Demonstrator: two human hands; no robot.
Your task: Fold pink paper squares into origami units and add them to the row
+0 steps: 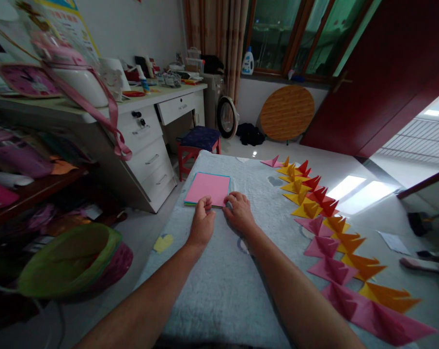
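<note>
A stack of square coloured paper [208,188] lies on the cloth-covered table, a pink sheet on top and blue and green edges showing beneath. At its near edge, my left hand [202,222] has its fingers curled and closed against the pink paper. My right hand [239,213] is bent over the near right corner, thumb and fingertips closed on the paper's edge. Whether one sheet or more is between the fingers cannot be made out. To the right stand rows of folded paper cranes: pink cranes [334,270], yellow cranes [306,209], red cranes [328,206] and orange cranes [363,265].
The table cover [266,247] is pale blue-grey. Left of it are a green-lined basket [70,261] and a white desk [147,155] holding a strapped bottle [81,82]. A stool [199,140] stands beyond the table. A round wooden board [288,112] leans against the far wall.
</note>
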